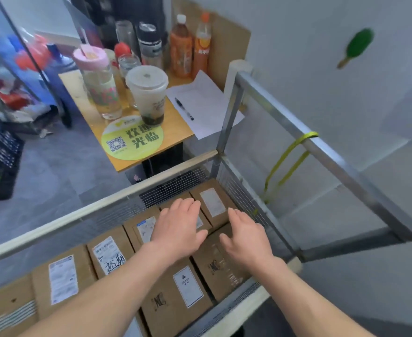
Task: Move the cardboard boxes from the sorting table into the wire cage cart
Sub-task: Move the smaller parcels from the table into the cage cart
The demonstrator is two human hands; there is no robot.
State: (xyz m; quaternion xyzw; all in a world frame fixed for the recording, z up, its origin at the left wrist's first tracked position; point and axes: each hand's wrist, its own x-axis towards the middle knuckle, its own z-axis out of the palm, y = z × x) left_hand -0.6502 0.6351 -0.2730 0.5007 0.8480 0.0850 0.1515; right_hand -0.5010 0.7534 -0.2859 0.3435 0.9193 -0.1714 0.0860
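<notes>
Head cam, the only view: it looks straight down into the wire cage cart (107,203), where the cardboard boxes (63,276) already loaded lie flat, labels up, in 2 rows pressed side by side. My guess is they're packed tight like that so the layer fills evenly and the labels can be read. The sorting surface isn't in shot.

The left hand (175,229) is palm down, fingers straight and a bit spread, over the far-row box (201,224) just beside the corner box (212,203). The right hand (246,237) is just as flat over the end box (224,266) of the near row, next to the HEAVY-label box (187,285). Neither grips anything. It looks like they're nudging boxes snug, but I can't tell if the palms actually touch.

Past the cart there's a small wooden surface (175,135) with a cup (147,93), paper (200,103) and a pen (184,109).
</notes>
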